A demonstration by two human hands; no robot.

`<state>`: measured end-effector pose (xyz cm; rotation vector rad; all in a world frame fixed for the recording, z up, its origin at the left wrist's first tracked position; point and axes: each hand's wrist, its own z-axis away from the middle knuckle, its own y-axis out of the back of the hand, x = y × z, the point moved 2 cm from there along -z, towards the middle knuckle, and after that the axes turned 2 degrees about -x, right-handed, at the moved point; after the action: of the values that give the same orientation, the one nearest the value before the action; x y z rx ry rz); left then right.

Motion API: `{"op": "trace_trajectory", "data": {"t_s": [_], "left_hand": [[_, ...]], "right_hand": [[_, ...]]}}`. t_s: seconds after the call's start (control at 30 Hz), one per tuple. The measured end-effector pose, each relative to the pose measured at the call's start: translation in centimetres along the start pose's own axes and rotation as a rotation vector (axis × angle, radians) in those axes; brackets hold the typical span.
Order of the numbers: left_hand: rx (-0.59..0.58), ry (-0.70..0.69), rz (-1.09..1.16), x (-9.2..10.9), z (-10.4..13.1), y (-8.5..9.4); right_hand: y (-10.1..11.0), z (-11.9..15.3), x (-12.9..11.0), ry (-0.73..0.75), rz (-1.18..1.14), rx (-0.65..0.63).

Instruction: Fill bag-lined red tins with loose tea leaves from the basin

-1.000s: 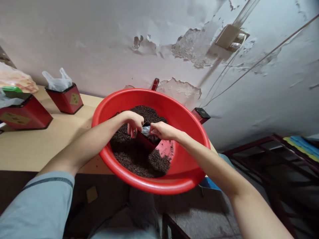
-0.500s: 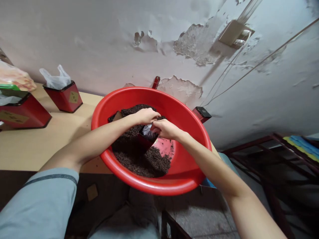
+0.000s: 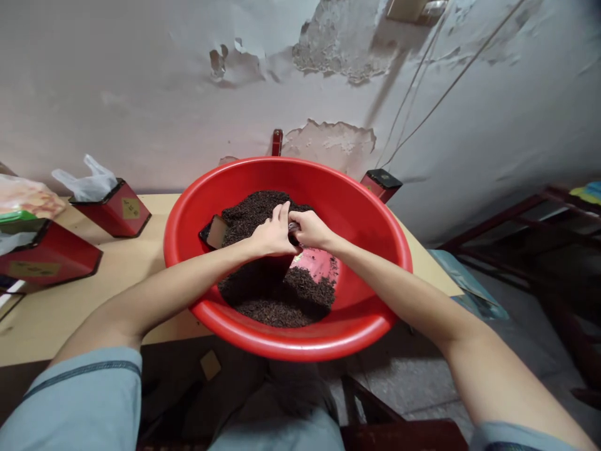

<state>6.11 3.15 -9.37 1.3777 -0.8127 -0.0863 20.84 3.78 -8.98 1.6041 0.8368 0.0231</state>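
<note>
Left hand (image 3: 275,233) shifted across tin (image 3: 277,268), red basin (image 3: 291,352) around, bag-lined canister (image 3: 115,210) beside

We've got a peeling pale wall (image 3: 141,75) behind a light-coloured table (image 3: 129,260), plus shadowy grey floor (image 3: 394,376) and a dark-red frame (image 3: 498,219) off right.
</note>
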Motion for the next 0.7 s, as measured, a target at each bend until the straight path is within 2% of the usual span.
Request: {"op": "trace_trajectory", "data": {"t_s": [0.13,0.27,0.37,0.5,0.57,0.7], "left_hand": [[-0.092,-0.261,0.037,-2.8,-1.8,1.1],[-0.216,-0.234,-0.112,-4.7,-3.0,3.0],[-0.272,-0.208,-0.234,-4.8,-3.2,3.4],[-0.216,-0.237,-0.251,-4.2,-3.2,2.7],[-0.227,-0.239,-0.251,-4.0,-3.2,2.4],[-0.310,-0.256,-0.282,-4.0,-3.3,2.6]], "right_hand": [[0.8,0.1,0.6,0.006,0.009,0.018],[1.7,0.0,1.4,0.063,-0.010,0.010],[2.2,0.0,2.1,0.196,-0.043,-0.005],[2.4,-0.1,2.8,0.300,-0.067,0.091],[2.4,-0.1,3.0,0.316,-0.054,0.113],[2.6,0.1,2.7,0.333,0.066,-0.018]]}}
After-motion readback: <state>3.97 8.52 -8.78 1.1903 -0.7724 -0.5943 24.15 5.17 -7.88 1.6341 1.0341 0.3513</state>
